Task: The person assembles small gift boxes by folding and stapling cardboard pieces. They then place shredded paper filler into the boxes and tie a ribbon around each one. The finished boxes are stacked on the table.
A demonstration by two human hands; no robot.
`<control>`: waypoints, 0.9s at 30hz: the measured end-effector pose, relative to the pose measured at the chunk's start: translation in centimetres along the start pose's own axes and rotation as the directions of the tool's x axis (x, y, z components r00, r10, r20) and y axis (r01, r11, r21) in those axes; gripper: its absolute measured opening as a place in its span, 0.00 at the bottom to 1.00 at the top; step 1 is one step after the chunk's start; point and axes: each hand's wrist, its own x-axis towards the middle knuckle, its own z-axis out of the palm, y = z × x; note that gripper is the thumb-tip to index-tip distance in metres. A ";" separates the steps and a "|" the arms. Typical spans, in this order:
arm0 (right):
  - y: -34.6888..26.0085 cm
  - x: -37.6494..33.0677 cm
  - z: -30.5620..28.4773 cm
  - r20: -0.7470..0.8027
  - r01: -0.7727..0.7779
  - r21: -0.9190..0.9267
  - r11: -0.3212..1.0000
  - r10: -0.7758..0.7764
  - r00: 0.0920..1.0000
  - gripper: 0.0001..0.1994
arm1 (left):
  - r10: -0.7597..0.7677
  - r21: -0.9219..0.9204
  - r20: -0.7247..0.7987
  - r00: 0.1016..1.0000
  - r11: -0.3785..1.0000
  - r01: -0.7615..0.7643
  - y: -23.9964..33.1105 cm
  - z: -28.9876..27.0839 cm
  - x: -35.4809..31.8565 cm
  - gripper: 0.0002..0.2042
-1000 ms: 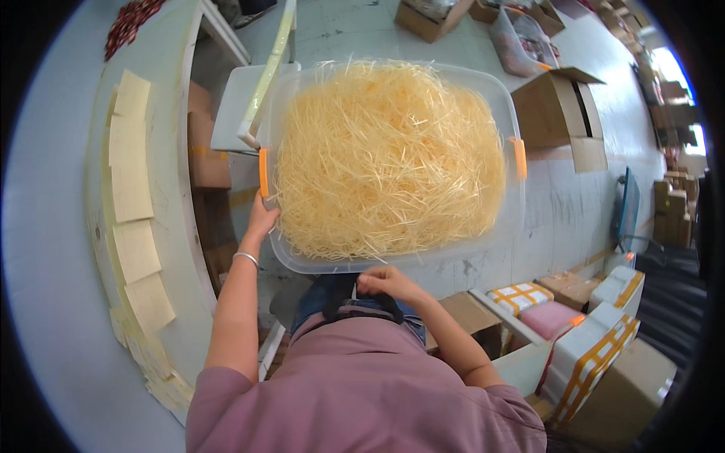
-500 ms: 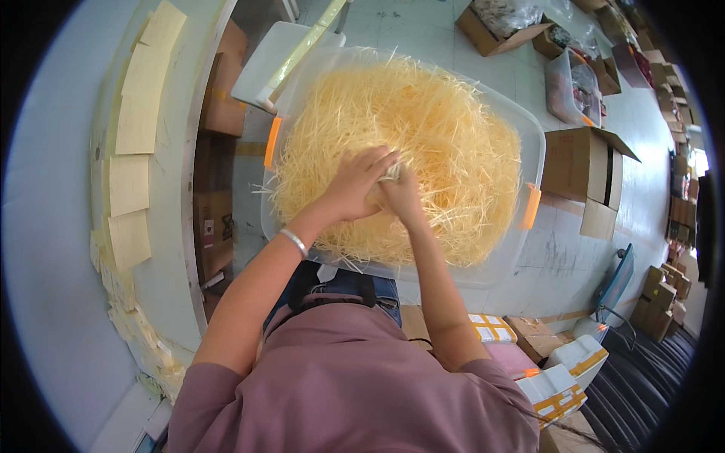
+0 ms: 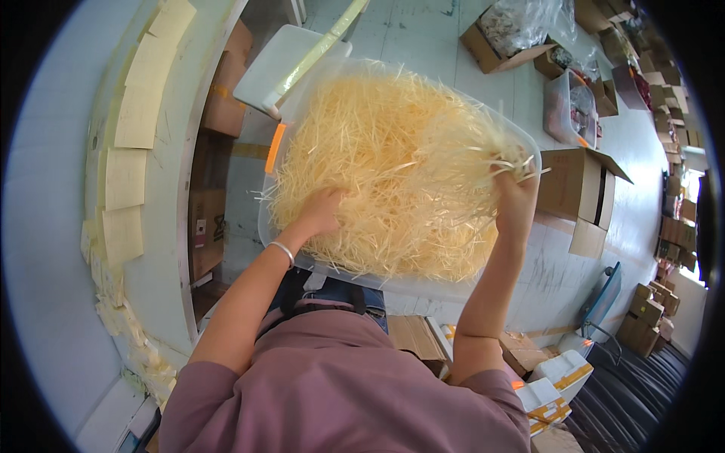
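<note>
A wide clear plastic tub in front of me is heaped with pale yellow shredded paper filler. On the near left of the heap, my left hand has its fingers curled into the shreds, which hide the fingertips. My right hand is at the right side of the tub, closed on a loose tuft of shreds that fans out to the left and above it. An orange latch shows on the tub's left side.
Behind the tub at the left lies a white lid with a yellowish strip across it. An open cardboard box stands right of the tub. White taped boxes are at my lower right. Brown cartons fill the space under the left-hand table.
My hands were together over the middle of the heap and have moved apart. The left went left and nearer, the right went right with a tuft of shredded paper.
</note>
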 end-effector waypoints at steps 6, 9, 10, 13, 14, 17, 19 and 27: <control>-2.6 -2.3 6.0 0.369 0.175 -0.329 0.928 -0.044 0.928 0.12 | 0.407 -0.225 -0.506 0.761 0.789 -0.572 13.0 -13.7 -0.6 0.44; -2.5 -2.2 7.5 0.311 -0.066 -0.123 0.990 0.102 0.945 0.16 | 0.378 -0.419 -0.548 0.746 0.648 -0.636 15.2 -13.5 1.5 0.41; -2.6 -1.8 8.0 0.290 -0.055 -0.115 0.992 0.086 0.953 0.17 | 0.332 -0.487 -0.537 0.776 0.629 -0.606 14.6 -12.6 2.0 0.39; -1.8 -2.1 6.9 0.177 -0.087 0.092 0.992 0.070 0.982 0.18 | 0.303 -0.583 -0.318 0.898 0.684 -0.437 13.4 -11.8 1.8 0.32; -1.0 -1.9 5.6 0.079 -0.027 0.006 1.000 0.026 0.996 0.19 | 0.246 -0.493 -0.289 0.925 0.791 -0.364 12.3 -9.6 2.6 0.27; -2.3 -1.0 4.5 0.005 0.101 0.092 0.991 -0.102 0.995 0.12 | 0.201 -0.309 0.136 0.970 0.939 -0.152 6.3 -3.5 4.0 0.24; -1.3 -0.1 3.8 0.092 0.126 -0.448 0.885 -0.094 0.991 0.13 | 0.189 -0.259 0.256 0.948 0.958 -0.121 4.4 -1.7 3.0 0.28; -6.7 -6.4 19.5 0.263 0.194 -0.585 0.787 -0.043 0.964 0.16 | 0.362 -0.365 -0.594 0.718 0.675 -0.642 2.3 -16.9 -4.9 0.46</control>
